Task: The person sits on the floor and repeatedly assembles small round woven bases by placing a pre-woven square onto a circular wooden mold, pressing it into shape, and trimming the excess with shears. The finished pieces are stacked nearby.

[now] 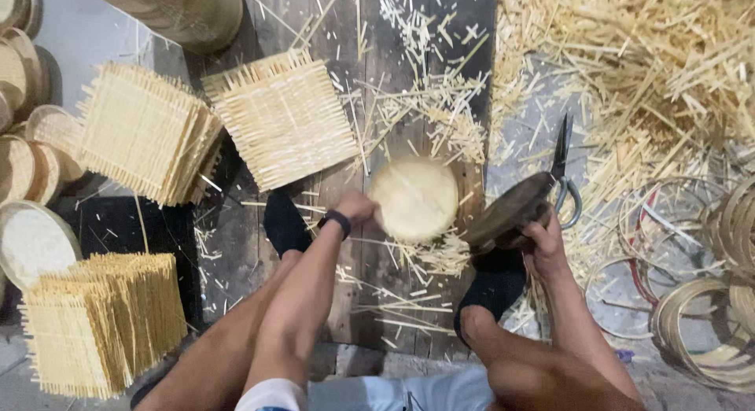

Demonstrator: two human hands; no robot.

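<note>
Several round woven trays (23, 155) stand stacked on edge along the left border; the exact count cannot be told, as they overlap and run out of view. One more round tray (31, 242) lies flat just below them, pale side up. Three stacks of square woven mats follow: one stack (102, 320) at lower left, one stack (145, 132) tilted at upper left, and one mat stack (283, 116) lying flat on the dark wooden boards (370, 128) further right. One large round basket (185, 14) shows at the top edge, cut off by the frame.

Two black socks: one sock (285, 222) on the left foot, one sock (494, 289) on the right foot, both planted on the boards. One black wristband (336, 221) sits on the left wrist. Left hand (358, 208): fingers curled closed against the left rim of one round woven disc (414, 199), gripping it. The disc sits between the two feet, pale face up, above a litter of cut splints.

Right hand (539, 234): fingers wrapped around the underside of one dark round wooden block (507, 214), holding it tilted just beside the disc's right edge. One pair of scissors (565, 171) lies on the floor just behind that block, blades pointing up the frame.

One large heap of loose bamboo strips (637, 57) fills the upper right. Several bamboo hoops (696, 317) lie in overlapping piles at lower right; their number cannot be told.
</note>
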